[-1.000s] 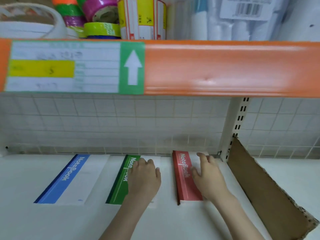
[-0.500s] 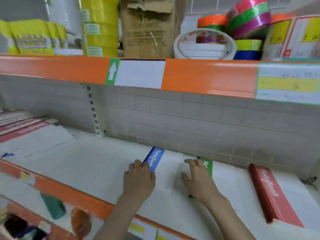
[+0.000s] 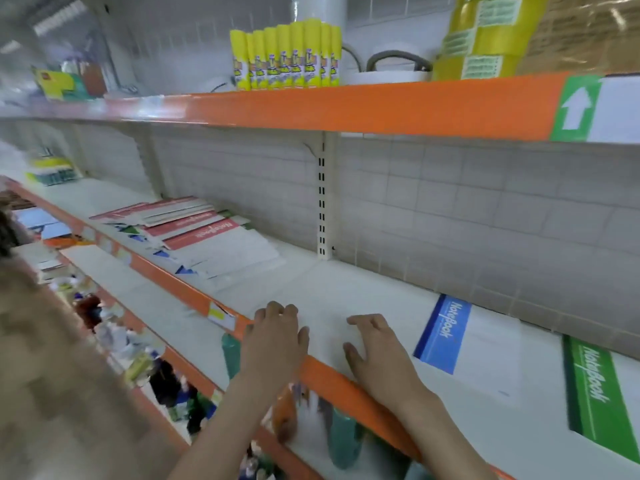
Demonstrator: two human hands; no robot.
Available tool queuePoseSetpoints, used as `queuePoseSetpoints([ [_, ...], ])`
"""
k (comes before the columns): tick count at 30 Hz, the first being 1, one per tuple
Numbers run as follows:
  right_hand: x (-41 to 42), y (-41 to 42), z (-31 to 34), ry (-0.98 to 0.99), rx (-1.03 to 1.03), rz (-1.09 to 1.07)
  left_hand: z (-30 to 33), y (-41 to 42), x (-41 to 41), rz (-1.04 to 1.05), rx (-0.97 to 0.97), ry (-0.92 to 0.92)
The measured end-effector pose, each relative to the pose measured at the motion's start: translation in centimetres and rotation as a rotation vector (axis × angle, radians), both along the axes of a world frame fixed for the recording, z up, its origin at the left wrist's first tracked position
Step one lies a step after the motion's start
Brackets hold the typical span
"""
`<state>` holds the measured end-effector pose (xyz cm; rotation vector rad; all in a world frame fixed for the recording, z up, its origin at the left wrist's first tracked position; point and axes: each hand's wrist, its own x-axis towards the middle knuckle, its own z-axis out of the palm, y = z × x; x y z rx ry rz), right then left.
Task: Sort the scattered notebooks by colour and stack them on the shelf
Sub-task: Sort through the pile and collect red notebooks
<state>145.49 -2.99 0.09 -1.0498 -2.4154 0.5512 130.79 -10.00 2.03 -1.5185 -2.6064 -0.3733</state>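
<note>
On the white shelf [image 3: 346, 282] a blue notebook [image 3: 464, 344] lies flat at the right. A green notebook [image 3: 599, 400] lies further right, cut off by the frame edge. A loose pile of scattered notebooks [image 3: 194, 230], mostly red with blue and green corners showing, lies on the shelf's left part. My left hand [image 3: 275, 336] hovers over the shelf's front edge, fingers loosely bent, holding nothing. My right hand [image 3: 375, 355] is beside it, left of the blue notebook, also holding nothing. The red notebook is out of view.
The orange shelf lip [image 3: 325, 372] runs diagonally under my hands. An upper shelf [image 3: 363, 105] carries yellow glue sticks [image 3: 287, 57] and yellow packs [image 3: 481, 36]. A slotted upright [image 3: 322, 199] stands at the back wall. The lower shelf [image 3: 166, 375] holds several small goods.
The view has swung left along the shelf. Both hands have left the green and blue notebooks and moved left to the bare shelf near its front edge. The red notebook has dropped out of view.
</note>
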Motion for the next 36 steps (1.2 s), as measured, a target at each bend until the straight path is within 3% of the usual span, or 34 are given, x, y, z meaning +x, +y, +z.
queuePoseSetpoints([
  [17,-20.2,-4.7,-0.1,0.012,0.039,0.333,-1.3,-8.8,-15.7,0.288,0.019,-0.097],
  [36,-36.6,5.2,1.1,-0.026,0.022,0.198,-0.2,2.9,-32.9,0.119,0.046,-0.135],
])
